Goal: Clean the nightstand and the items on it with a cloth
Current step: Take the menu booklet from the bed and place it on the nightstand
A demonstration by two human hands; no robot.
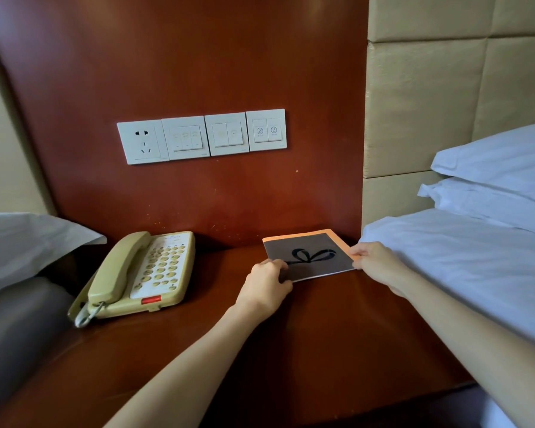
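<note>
A thin grey booklet [314,256] with a black bow drawing and an orange border lies at the back right of the dark wooden nightstand [204,344]. My left hand [267,287] grips its near left corner, fingers curled over the edge. My right hand [376,265] pinches its right edge beside the bed. A beige corded telephone [139,274] sits on the left of the nightstand, handset in its cradle. No cloth is in view.
A row of white wall plates [201,135], one socket and three switch panels, is set in the wooden back panel. White bedding [476,273] and stacked pillows [501,177] lie to the right. Another pillow [22,242] lies at the left.
</note>
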